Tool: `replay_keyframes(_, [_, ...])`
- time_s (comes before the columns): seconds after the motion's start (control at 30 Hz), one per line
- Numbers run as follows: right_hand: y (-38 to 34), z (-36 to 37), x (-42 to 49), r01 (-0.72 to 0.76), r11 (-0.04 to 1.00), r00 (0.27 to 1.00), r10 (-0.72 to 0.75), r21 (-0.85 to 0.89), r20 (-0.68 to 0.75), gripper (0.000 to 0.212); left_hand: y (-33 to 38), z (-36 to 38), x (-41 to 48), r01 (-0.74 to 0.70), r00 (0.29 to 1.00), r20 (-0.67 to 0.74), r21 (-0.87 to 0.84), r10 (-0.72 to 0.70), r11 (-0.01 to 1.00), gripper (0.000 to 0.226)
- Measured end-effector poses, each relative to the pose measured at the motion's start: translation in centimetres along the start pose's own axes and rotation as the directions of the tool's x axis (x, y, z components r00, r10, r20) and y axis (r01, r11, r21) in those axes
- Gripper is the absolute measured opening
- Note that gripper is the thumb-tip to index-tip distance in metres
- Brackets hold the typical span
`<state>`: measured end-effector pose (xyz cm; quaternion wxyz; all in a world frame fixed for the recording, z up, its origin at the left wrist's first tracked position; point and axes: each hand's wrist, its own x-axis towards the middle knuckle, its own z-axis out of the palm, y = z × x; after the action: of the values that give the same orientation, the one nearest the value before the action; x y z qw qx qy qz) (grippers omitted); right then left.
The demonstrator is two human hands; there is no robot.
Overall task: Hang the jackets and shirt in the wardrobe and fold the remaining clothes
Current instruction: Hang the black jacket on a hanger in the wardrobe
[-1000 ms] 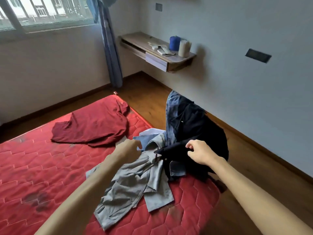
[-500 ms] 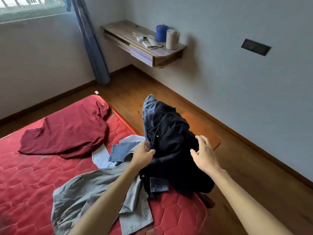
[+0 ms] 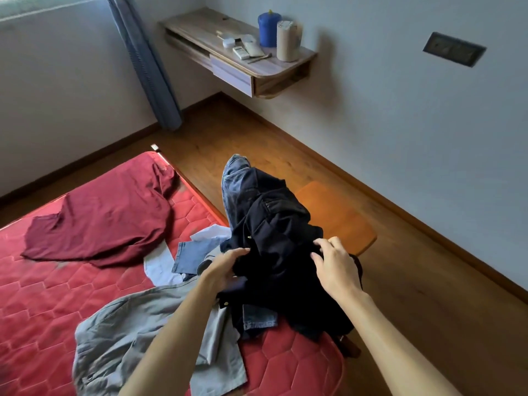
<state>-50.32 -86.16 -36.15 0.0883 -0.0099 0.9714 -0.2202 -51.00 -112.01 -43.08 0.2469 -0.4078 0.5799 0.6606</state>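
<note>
Walls (image 3: pixel 400 124): plain pale grey; dark switch plate (image 3: pixel 454 49) on the rt one.
Floor (image 3: pixel 228 132): brown wood planks, darker skirting (image 3: pixel 371 192) along walls.
Window (image 3: pixel 43 4): top left, only lower edge in view; daylight from there.
Curtain (image 3: pixel 145 67): blue-grey, hangs to floor beside window.
Shelf (image 3: pixel 200 27): wood, wall-mounted, w/ drawer (image 3: pixel 231 74); blue container (image 3: pixel 269 29), beige container (image 3: pixel 288 40), small white items on top.
Bed (image 3: pixel 57 295): red quilted mattress, lower left.
Stool (image 3: pixel 337 218): orange wooden seat, just beside bed.
</note>
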Motion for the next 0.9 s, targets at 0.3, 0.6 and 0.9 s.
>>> replay_keyframes(0.3, [-5.5,-2.6,-3.1,0.02,0.991,0.991,-0.036,0.129,0.126,0.058,7.3,-2.9,-10.7,-0.288,0.957,-0.057,-0.053,0.285,0.956,0.017])
replay_keyframes(0.6, [-17.6,-6.9,-10.8,0.254,0.867,0.967,-0.243,0.428,-0.082,0.111,10.1,-1.2,-25.2,-0.436,0.893,-0.001,-0.248,0.45,0.865,0.009])
replay_keyframes(0.9, [-26.0,-16.5,-19.0,0.535,0.789,0.738,-0.262,0.302,-0.621,0.058,11.5,-6.3,-43.7,-0.626,0.653,0.034,-0.537,0.756,0.565,0.012])
